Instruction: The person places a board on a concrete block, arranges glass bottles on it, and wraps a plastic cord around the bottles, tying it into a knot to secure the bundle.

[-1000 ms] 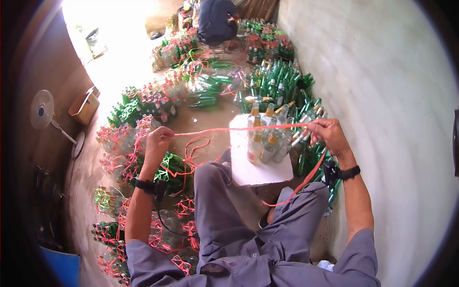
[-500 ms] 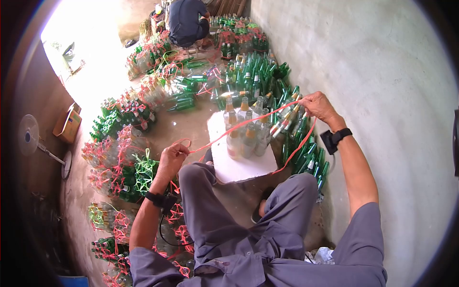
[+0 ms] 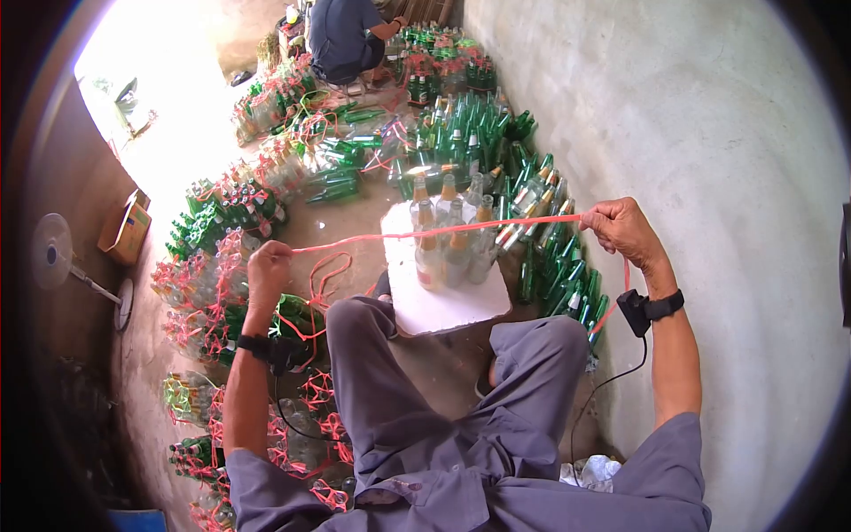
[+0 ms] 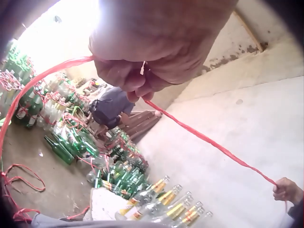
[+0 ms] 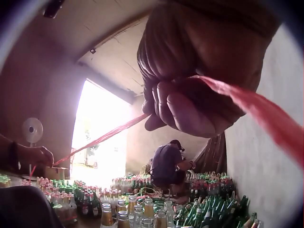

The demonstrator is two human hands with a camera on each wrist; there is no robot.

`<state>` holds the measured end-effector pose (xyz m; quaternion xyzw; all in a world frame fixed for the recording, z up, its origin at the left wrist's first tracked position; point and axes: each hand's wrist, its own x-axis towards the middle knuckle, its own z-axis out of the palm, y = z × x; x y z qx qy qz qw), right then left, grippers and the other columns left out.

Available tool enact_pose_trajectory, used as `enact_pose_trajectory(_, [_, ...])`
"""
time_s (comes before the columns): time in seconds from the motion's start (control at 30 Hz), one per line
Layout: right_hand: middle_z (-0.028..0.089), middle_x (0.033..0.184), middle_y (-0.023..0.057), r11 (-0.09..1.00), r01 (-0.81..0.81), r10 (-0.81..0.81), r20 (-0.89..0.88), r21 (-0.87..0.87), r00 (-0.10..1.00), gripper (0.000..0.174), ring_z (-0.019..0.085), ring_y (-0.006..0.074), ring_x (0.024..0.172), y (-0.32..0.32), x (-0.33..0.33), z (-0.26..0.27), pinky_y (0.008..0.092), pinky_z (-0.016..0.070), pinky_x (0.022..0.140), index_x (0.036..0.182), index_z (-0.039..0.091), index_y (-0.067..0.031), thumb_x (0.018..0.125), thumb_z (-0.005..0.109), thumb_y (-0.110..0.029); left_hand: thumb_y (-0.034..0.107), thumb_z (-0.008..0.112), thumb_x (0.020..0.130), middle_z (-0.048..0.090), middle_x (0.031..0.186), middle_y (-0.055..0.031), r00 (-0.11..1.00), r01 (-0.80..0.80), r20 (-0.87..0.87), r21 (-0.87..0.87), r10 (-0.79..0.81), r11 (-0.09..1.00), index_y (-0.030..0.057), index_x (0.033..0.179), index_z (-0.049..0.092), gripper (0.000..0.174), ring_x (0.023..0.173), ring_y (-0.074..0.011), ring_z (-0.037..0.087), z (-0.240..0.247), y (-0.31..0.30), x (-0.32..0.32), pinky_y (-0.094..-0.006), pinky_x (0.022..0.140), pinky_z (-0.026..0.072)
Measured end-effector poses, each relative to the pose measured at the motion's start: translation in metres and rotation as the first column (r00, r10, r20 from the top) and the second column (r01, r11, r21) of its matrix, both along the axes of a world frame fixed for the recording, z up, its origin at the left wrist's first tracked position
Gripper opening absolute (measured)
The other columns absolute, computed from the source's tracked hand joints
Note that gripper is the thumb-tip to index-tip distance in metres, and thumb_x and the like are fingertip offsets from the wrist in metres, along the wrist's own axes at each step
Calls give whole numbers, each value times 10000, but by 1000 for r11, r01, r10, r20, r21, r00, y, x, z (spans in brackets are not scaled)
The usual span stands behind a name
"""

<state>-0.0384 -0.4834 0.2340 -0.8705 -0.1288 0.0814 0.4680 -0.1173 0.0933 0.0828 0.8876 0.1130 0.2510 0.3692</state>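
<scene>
A red plastic strap (image 3: 390, 236) runs nearly straight between the two hands, above a cluster of clear bottles (image 3: 456, 257) standing on a white board (image 3: 408, 297). The left hand (image 3: 269, 270) pinches one end of this stretch; in the left wrist view its curled fingers (image 4: 137, 88) hold the strap (image 4: 204, 137). The right hand (image 3: 625, 232) grips the other end, and the strap's tail hangs below it. The right wrist view shows the fingers (image 5: 178, 109) curled round the strap (image 5: 256, 109). Neither hand touches the bottles.
Green bottles (image 3: 563, 275) lie heaped along the wall (image 3: 709, 177) on the right. Strapped bundles of bottles (image 3: 199, 275) line the left side. Another person (image 3: 341, 40) crouches at the back. A fan (image 3: 53, 248) and a yellow box (image 3: 126, 229) stand at far left.
The left hand has moved left and up since half a second ago, and the right hand right and slightly down. The strap between them, slanted before, is now drawn straighter and nearly level.
</scene>
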Motion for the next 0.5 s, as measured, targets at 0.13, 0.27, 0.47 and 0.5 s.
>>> enact_pose_trajectory(0.13, [494, 536, -50, 992, -128, 126, 169, 1, 978, 240, 432, 26, 473, 8, 4, -17, 217, 337, 434, 811, 729, 11, 939, 650, -176, 23, 632, 776, 683, 739, -30, 995, -63, -77, -17, 62, 998, 31, 836, 701, 92, 691, -87, 606, -6, 25, 6, -267, 646, 480])
enact_pose_trajectory(0.27, [537, 574, -44, 972, -233, 227, 228, 2, 947, 191, 438, 23, 532, 25, 11, -36, 223, 350, 481, 841, 731, 28, 916, 665, -134, 122, 621, 747, 728, 927, -142, 990, -46, -123, 197, 72, 979, 47, 985, 728, 271, 844, -243, 698, -15, 11, 10, -358, 755, 535])
enact_pose_trajectory(0.47, [562, 602, -2, 925, -368, 339, 231, 94, 912, 157, 481, 48, 614, 77, 1, -47, 253, 416, 567, 879, 721, 32, 912, 677, -116, 208, 706, 897, 672, 1154, -78, 839, 526, -79, -137, -539, 839, 38, 1236, 628, 387, 1010, -175, 616, 62, -148, 13, -350, 876, 506])
enact_pose_trajectory(0.5, [580, 622, 7, 904, -416, 387, 219, 103, 895, 147, 497, 52, 635, 85, 0, -48, 256, 430, 589, 894, 720, 28, 912, 681, -113, 228, 696, 906, 645, 1220, -75, 795, 545, -153, -247, -587, 801, 36, 1276, 600, 428, 1131, -175, 569, 73, -171, 10, -346, 983, 439])
